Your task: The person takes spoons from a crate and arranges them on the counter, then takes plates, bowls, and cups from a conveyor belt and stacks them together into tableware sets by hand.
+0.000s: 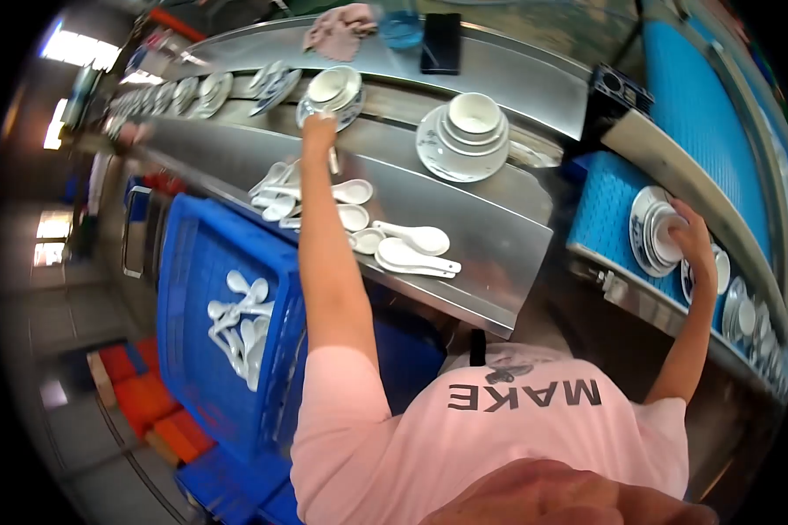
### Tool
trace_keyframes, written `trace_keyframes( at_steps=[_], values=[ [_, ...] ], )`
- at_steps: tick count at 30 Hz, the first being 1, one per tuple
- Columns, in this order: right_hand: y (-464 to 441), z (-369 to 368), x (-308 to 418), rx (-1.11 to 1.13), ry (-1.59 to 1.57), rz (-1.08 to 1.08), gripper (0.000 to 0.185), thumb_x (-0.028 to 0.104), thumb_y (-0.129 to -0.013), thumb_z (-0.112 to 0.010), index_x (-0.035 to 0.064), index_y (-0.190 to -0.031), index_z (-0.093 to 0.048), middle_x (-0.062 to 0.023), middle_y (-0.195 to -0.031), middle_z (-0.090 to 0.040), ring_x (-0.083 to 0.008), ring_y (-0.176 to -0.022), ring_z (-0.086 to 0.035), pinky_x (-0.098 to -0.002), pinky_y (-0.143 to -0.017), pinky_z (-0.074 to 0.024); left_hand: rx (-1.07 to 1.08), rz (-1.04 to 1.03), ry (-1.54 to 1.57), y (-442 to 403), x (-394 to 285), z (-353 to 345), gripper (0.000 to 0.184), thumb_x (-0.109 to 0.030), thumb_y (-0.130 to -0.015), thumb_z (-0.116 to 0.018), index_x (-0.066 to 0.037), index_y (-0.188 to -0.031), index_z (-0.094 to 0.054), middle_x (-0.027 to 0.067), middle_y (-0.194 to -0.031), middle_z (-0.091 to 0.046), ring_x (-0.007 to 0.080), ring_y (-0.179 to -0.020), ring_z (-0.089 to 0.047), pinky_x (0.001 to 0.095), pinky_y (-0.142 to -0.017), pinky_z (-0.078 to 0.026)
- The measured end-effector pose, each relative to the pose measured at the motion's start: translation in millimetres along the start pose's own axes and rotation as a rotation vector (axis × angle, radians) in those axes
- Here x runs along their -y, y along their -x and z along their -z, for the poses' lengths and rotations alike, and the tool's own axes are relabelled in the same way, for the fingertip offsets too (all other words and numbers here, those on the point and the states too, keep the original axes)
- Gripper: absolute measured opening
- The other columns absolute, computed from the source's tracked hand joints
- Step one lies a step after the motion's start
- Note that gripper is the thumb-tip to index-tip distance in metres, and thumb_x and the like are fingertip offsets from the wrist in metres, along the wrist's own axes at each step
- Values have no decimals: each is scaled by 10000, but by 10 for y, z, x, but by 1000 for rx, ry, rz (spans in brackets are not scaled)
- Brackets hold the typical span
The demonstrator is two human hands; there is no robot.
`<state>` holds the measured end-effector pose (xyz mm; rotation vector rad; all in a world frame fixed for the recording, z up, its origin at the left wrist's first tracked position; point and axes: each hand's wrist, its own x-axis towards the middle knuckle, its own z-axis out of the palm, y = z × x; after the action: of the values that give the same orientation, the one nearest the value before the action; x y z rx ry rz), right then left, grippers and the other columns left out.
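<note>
At the upper left, my left hand (320,131) closes on the near rim of a blue-patterned plate bearing a stack of white bowls (327,86). A white, narrow piece shows just below that hand; whether it is held I cannot tell. On the right, my right hand (693,231) grips the side of a stack of white bowls and plates (650,229) on a blue conveyor belt (601,197). Its fingertips are at the bowl's rim. Between my arms, another plate stack with bowls (464,140) stands on the metal channel. Several white spoons (411,249) lie on the steel ledge.
A blue crate (177,289) holding several white spoons (252,337) stands at the left. More stacked dishes (210,94) line the channel, and others (744,319) the belt. A pink cloth (340,33) and a dark phone (441,44) lie on the far ledge.
</note>
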<state>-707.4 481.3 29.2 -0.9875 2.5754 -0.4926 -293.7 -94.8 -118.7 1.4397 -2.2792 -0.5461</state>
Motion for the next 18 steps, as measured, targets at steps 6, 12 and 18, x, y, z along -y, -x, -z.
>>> trace_keyframes(
  at_steps=[6, 12, 18],
  values=[
    [-159, -10, -63, 84, 38, 61, 425, 150, -666, -569, 16, -1069, -555, -199, -1079, -531, -314, -1029, -497, -347, -909, -361, -42, 330, 551, 483, -628, 572, 254, -132, -796, -430, 5, -978, -543, 114, -891, -565, 195, -645, -586, 275, -577, -495],
    [-143, -124, 30, 5, -50, 318, 437, 108, -662, -553, 29, -1090, -528, -187, -1040, -514, -325, -1003, -492, -344, -901, -366, -213, 317, 731, 1410, -1255, 1455, 188, -159, -820, -497, -6, -903, -568, 48, -678, -569, 89, -489, -509, 209, -429, -384],
    [-188, -95, 112, 109, -315, 193, 440, 96, -648, -523, -12, -1075, -540, -148, -993, -565, -245, -937, -539, -309, -850, -398, -138, 255, 530, 1406, -1373, 1569, 157, -168, -750, -609, -14, -741, -579, 8, -560, -504, 79, -433, -448, 220, -415, -336]
  ],
)
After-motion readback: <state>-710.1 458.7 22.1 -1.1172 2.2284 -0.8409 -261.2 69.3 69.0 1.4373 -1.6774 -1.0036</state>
